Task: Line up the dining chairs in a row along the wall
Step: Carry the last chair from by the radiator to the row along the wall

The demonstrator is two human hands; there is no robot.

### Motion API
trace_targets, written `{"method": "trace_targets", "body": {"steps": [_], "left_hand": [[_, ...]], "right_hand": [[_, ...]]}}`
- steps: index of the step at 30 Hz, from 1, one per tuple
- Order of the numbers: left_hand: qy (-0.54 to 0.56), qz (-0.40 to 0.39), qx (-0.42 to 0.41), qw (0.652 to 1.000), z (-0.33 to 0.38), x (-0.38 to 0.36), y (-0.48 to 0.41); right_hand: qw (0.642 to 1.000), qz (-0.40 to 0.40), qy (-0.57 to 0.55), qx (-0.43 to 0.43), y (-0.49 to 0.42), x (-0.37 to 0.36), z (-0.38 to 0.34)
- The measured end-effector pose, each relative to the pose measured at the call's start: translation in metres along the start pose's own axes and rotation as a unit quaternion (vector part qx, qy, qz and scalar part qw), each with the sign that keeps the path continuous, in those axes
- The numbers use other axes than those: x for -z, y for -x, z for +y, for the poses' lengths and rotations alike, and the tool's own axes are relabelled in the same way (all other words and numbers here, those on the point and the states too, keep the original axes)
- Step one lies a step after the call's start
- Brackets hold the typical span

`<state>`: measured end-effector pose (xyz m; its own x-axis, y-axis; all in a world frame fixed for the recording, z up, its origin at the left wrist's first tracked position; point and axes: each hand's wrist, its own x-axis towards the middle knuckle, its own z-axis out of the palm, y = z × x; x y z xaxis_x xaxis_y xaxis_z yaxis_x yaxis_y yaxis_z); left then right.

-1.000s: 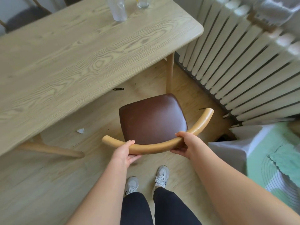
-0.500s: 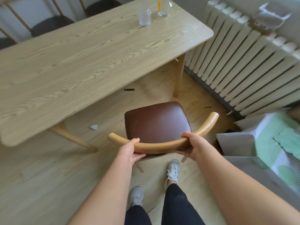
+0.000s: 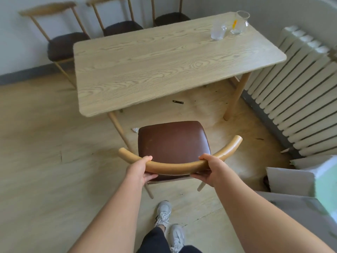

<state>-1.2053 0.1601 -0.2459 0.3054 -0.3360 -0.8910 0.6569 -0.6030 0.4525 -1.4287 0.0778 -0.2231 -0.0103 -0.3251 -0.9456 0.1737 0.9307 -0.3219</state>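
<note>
A dining chair with a brown leather seat and a curved light-wood backrest stands just in front of me, clear of the table. My left hand grips the left part of the backrest and my right hand grips the right part. Three matching chairs stand against the far wall behind the table: one at the left, one in the middle, one further right, partly hidden by the tabletop.
The light-wood dining table stands ahead with a glass and a glass jug at its far right corner. A white radiator runs along the right. Boxes sit at my right. Small litter lies under the table.
I have stepped back with the chair, drawing it out from beside the table. The view has risen, and the far wall with three chairs has come into sight.
</note>
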Motion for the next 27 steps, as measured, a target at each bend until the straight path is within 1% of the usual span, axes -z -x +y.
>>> {"method": "trace_targets", "body": {"steps": [6, 13, 23, 27], "left_hand": [[0.060, 0.051, -0.014, 0.997, -0.030, 0.060, 0.023], [0.135, 0.096, -0.007, 0.986, -0.048, 0.133, 0.041], [0.190, 0.124, 0.000, 0.974, -0.032, 0.267, 0.037], [0.206, 0.130, 0.005, 0.970, -0.015, 0.331, 0.029]], "right_hand": [[0.997, -0.039, 0.070, 0.000, 0.012, -0.026, 0.039], [0.989, -0.053, 0.140, -0.007, 0.033, -0.071, 0.080], [0.975, -0.043, 0.219, -0.013, 0.062, -0.181, 0.161], [0.969, -0.038, 0.246, -0.012, 0.073, -0.240, 0.199]]}}
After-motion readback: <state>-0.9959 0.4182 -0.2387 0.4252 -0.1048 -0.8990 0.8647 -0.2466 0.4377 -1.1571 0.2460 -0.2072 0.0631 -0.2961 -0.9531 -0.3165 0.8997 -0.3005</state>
